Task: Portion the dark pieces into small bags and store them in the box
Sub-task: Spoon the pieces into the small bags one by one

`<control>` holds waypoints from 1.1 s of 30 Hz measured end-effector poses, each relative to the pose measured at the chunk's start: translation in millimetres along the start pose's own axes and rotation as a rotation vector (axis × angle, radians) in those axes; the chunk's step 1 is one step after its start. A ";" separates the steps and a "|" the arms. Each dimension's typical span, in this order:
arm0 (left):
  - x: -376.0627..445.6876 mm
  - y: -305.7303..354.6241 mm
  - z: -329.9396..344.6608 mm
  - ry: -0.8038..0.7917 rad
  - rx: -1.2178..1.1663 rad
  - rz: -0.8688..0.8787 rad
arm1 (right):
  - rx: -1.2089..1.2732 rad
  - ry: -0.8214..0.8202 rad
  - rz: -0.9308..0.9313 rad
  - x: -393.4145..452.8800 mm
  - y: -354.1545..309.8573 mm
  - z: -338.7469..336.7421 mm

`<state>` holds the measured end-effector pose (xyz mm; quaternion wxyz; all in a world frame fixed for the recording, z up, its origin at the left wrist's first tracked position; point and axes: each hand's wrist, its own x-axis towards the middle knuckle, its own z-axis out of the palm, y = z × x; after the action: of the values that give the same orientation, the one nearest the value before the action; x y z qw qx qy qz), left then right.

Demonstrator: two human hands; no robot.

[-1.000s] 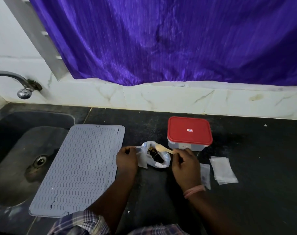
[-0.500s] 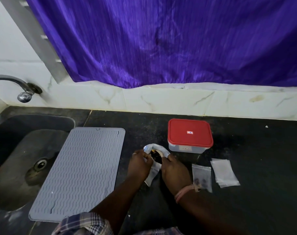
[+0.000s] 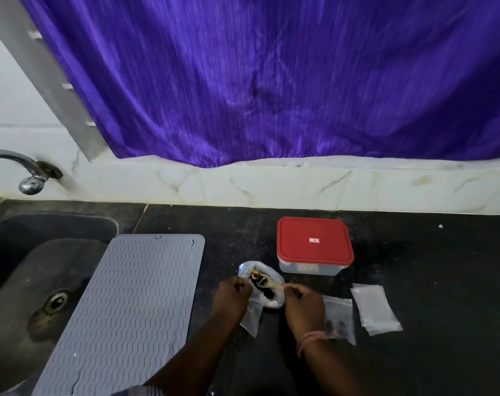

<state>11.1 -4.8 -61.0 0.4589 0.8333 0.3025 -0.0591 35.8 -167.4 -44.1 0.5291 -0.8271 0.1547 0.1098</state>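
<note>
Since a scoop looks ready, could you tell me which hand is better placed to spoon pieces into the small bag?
Right hand: it already holds the spoon in the big bag; the left hand holds the small bag.

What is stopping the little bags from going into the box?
The red lid sits shut on the box, so it has to come off first. The filled small bag lies on the counter in front of the box, with nothing else between them.

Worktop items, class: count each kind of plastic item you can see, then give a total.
Box with red lid: 1
Large bag of dark pieces: 1
Small bag in the left hand: 1
Filled small bag lying flat: 1
Pile of empty small bags: 1
Total: 5
</note>
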 end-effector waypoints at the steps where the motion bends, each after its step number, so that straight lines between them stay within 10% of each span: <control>1: 0.0 0.2 -0.6 0.006 -0.002 0.001 | 0.031 0.008 0.014 -0.4 -0.2 -0.8; 21: -7.4 15.7 -10.8 0.233 0.056 -0.070 | 0.344 0.087 0.047 -10.6 -10.2 -19.7; 33: -13.1 21.9 -16.2 0.266 -0.230 -0.064 | 0.119 0.010 -0.320 -26.3 -27.6 -19.5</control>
<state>9.9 -6.4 -30.8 0.5051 0.7656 0.3917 0.0719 22.0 -170.7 -3.7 0.5870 -0.8090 0.0298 0.0107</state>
